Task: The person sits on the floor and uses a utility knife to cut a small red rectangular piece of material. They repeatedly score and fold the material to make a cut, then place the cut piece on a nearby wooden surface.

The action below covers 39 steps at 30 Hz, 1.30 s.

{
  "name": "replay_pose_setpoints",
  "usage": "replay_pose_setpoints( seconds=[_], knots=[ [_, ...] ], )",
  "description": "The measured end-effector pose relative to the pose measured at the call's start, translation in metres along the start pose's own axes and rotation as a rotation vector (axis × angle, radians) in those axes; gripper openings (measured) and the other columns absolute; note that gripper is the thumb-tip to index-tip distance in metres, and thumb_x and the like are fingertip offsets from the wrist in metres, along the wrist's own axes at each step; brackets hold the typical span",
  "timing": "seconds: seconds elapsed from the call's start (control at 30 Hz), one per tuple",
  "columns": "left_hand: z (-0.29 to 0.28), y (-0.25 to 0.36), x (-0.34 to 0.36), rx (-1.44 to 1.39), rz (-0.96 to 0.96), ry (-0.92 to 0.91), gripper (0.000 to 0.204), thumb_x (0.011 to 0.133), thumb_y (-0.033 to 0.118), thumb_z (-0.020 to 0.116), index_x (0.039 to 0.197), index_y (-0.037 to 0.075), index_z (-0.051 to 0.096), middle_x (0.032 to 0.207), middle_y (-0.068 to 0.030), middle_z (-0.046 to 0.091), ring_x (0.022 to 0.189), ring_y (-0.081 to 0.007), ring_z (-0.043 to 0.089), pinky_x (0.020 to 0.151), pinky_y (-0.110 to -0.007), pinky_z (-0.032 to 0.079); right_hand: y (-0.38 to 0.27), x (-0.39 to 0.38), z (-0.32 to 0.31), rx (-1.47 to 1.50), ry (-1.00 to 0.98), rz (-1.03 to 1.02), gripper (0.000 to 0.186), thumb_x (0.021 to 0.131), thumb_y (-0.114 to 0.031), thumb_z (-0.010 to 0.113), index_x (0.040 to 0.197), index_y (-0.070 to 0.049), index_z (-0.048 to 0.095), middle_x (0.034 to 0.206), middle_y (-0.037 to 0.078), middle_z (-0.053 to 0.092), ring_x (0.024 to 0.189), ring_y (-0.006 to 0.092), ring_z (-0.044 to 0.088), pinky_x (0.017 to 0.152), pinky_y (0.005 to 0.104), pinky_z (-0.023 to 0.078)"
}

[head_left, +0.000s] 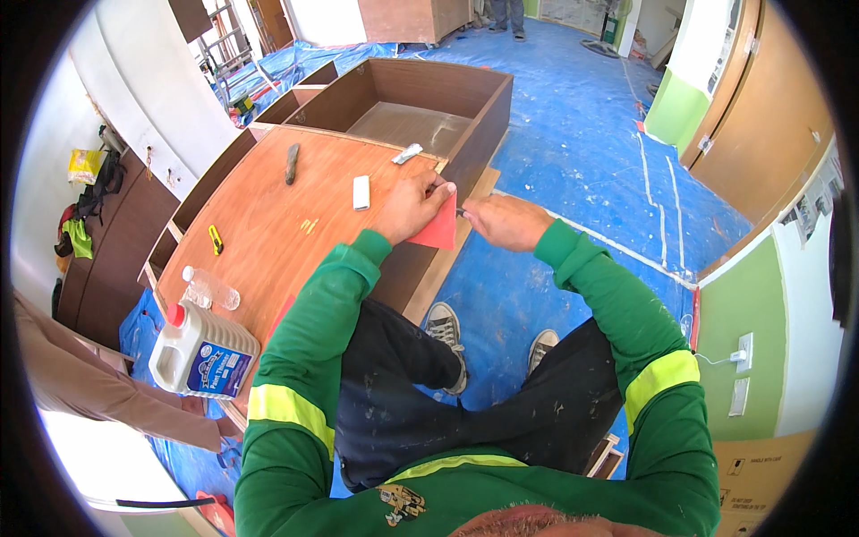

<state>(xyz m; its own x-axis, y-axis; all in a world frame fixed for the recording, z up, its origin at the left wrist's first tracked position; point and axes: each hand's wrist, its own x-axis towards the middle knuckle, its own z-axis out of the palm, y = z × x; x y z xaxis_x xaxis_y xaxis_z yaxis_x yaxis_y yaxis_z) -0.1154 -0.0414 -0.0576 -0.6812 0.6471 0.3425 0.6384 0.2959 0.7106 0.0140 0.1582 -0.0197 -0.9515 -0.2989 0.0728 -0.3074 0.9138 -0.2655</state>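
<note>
My left hand presses a red triangular set square against the right edge of a reddish-brown laminated board. My right hand is closed around a thin pencil-like tool whose tip meets the square's edge near my left fingers. Both forearms wear green sleeves with yellow bands.
On the board lie a white block, a dark narrow tool, a metal piece, a yellow utility knife, a clear bottle and a white jug. A brown open cabinet carcass stands beyond. Blue sheeting covers the floor.
</note>
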Motion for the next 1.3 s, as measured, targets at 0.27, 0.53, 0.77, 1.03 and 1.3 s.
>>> replay_pose_setpoints(
  seconds=[0.27, 0.53, 0.77, 1.03, 1.3],
  knots=[
    [-0.004, -0.002, 0.003, 0.047, -0.049, 0.004, 0.036, 0.104, 0.035, 0.068, 0.105, -0.001, 0.075, 0.087, -0.0210, 0.075, 0.080, -0.0334, 0.073, 0.076, -0.044, 0.057, 0.007, 0.004, 0.003, -0.009, 0.040, -0.025, 0.030, 0.111, -0.027, 0.047, 0.107, -0.001, 0.062, 0.099, 0.023, 0.073, 0.095, 0.0460, 0.069, 0.084, 0.0580, 0.054],
    [-0.005, 0.007, -0.001, 0.018, -0.078, -0.100, 0.039, 0.105, 0.037, 0.067, 0.104, 0.000, 0.077, 0.082, -0.0200, 0.074, 0.074, -0.0296, 0.071, 0.073, -0.043, 0.056, 0.004, 0.003, 0.006, -0.004, -0.024, 0.015, 0.029, 0.110, -0.026, 0.048, 0.106, -0.001, 0.061, 0.096, 0.023, 0.073, 0.092, 0.0460, 0.071, 0.081, 0.0584, 0.054],
    [-0.006, 0.005, 0.000, 0.028, -0.057, -0.051, 0.038, 0.104, 0.036, 0.068, 0.105, -0.001, 0.077, 0.083, -0.0197, 0.074, 0.075, -0.0285, 0.072, 0.073, -0.042, 0.056, 0.002, 0.003, 0.007, 0.003, 0.016, -0.042, 0.028, 0.110, -0.026, 0.049, 0.104, -0.001, 0.061, 0.099, 0.022, 0.073, 0.094, 0.0458, 0.070, 0.082, 0.0577, 0.054],
    [-0.008, 0.008, -0.001, -0.031, -0.054, -0.049, 0.040, 0.106, 0.039, 0.067, 0.100, 0.000, 0.074, 0.077, -0.0114, 0.070, 0.071, -0.0177, 0.065, 0.068, -0.038, 0.052, 0.003, 0.003, 0.010, -0.009, 0.043, -0.047, 0.029, 0.110, -0.026, 0.050, 0.104, -0.001, 0.061, 0.099, 0.023, 0.072, 0.094, 0.0463, 0.070, 0.082, 0.0578, 0.054],
    [-0.011, 0.001, 0.000, -0.009, -0.012, 0.012, 0.039, 0.106, 0.039, 0.067, 0.103, 0.000, 0.075, 0.081, -0.0146, 0.072, 0.073, -0.0225, 0.069, 0.070, -0.040, 0.054, -0.009, 0.007, 0.002, -0.035, 0.008, 0.005, 0.027, 0.109, -0.026, 0.050, 0.107, -0.001, 0.061, 0.102, 0.023, 0.072, 0.098, 0.0448, 0.070, 0.086, 0.0563, 0.055]
  ],
)
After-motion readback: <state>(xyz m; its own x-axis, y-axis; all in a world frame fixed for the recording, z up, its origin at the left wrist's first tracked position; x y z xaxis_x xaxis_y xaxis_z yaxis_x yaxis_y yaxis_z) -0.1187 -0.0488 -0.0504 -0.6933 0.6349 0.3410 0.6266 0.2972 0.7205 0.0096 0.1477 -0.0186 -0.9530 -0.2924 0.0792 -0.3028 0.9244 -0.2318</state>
